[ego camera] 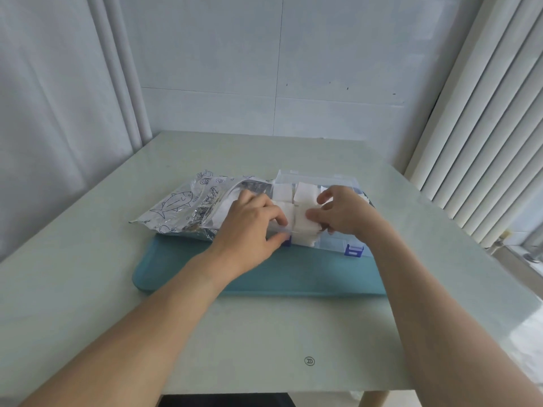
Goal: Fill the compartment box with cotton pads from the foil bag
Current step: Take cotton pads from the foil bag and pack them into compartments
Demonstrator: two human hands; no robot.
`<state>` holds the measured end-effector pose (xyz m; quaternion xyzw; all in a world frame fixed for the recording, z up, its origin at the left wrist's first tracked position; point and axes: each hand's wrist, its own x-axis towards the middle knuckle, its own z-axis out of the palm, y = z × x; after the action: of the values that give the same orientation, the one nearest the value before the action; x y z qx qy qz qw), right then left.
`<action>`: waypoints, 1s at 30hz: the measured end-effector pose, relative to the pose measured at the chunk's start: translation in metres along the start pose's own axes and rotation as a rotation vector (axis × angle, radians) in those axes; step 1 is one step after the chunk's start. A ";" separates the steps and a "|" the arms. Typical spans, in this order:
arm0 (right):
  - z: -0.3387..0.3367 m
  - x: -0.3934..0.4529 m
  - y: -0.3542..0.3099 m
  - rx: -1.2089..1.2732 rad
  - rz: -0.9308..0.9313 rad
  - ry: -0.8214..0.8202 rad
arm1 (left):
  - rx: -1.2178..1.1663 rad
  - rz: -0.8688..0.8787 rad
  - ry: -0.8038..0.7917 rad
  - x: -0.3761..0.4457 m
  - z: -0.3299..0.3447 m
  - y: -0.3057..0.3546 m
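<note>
A clear plastic compartment box [338, 179] with blue latches sits on a teal mat, its lid raised at the back. White cotton pads [282, 191] stand stacked in its left compartments. To the left of the box lies a silver foil bag [182, 204] printed with a fish, its mouth open toward the box. My left hand [249, 227] rests on the box's front left corner, fingers and thumb curled round its edge. My right hand [343, 212] pinches a stack of cotton pads [305, 227] at a front compartment; the pads stick up above the rim.
The teal mat [264, 277] lies on a pale green table [264, 342] whose front edge is near me. White wall panels stand behind and left, window blinds [484, 142] at the right. A blue latch [353, 250] juts from the box's front.
</note>
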<state>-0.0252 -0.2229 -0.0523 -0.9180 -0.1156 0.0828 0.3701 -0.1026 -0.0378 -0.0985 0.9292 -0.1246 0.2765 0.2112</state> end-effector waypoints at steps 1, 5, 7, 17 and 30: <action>0.000 0.001 -0.001 -0.031 -0.007 -0.004 | -0.001 -0.003 -0.001 0.001 -0.001 -0.001; -0.002 0.003 -0.005 -0.068 0.008 -0.016 | -0.012 -0.011 -0.009 0.001 -0.002 0.001; -0.002 0.003 -0.005 -0.070 0.026 -0.008 | -0.018 -0.022 -0.011 0.000 -0.001 0.002; 0.000 -0.003 -0.007 0.103 0.023 0.014 | -0.130 -0.141 -0.045 0.000 -0.002 0.003; -0.009 -0.004 -0.004 -0.087 -0.368 0.107 | -0.165 -0.096 0.007 -0.003 -0.005 0.008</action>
<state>-0.0275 -0.2271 -0.0430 -0.8997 -0.2649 -0.0403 0.3446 -0.1098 -0.0429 -0.0938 0.9127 -0.1014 0.2581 0.3003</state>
